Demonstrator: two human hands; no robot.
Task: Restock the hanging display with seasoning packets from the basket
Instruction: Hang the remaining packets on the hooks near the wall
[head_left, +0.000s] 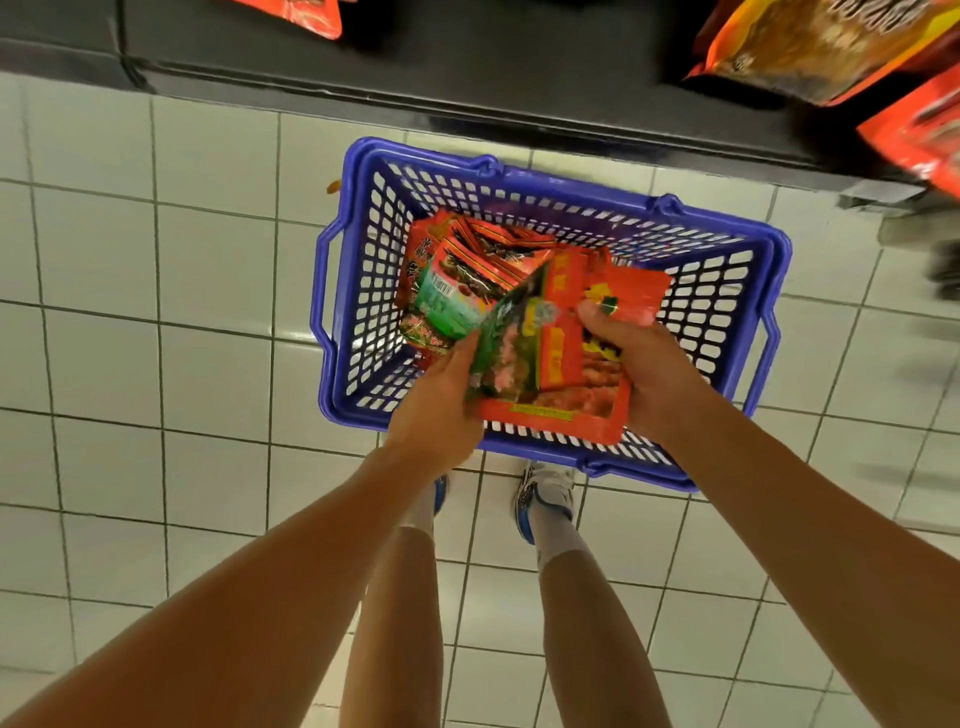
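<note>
Over the blue basket on the tiled floor, our right hand clamps a red seasoning packet while our left hand pinches a green packet; the loosely fanned bundle could slip back among the packets at the basket's far left corner

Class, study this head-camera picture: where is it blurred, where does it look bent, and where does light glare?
Head view: motion blur smears the hanging packets at top right and the right edge; the wide lens curves the floor tiles' grout lines; soft glare sits on the glossy packets held by the left hand and right hand.
</note>
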